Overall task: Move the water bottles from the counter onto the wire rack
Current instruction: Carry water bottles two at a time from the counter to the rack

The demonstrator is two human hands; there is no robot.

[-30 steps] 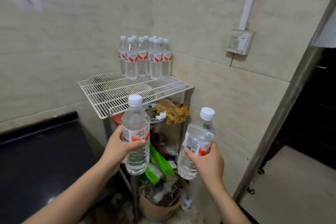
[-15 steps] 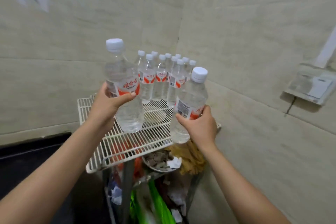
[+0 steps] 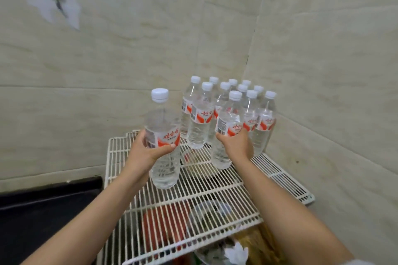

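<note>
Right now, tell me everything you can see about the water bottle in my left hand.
The left-hand bottle is clear ribbed plastic, apparently full of water, with a closed white cap and a white-and-red label with red lettering round its middle. It is upright. The left hand grips it at the label, thumb across the front. Its base sits low over the wire rack, left of the standing bottles; whether it touches the wires cannot be told.

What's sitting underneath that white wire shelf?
Through the wire rack show something red and a round dish, both blurred; crumpled white paper lies lower. The left forearm and right forearm cover more.
</note>
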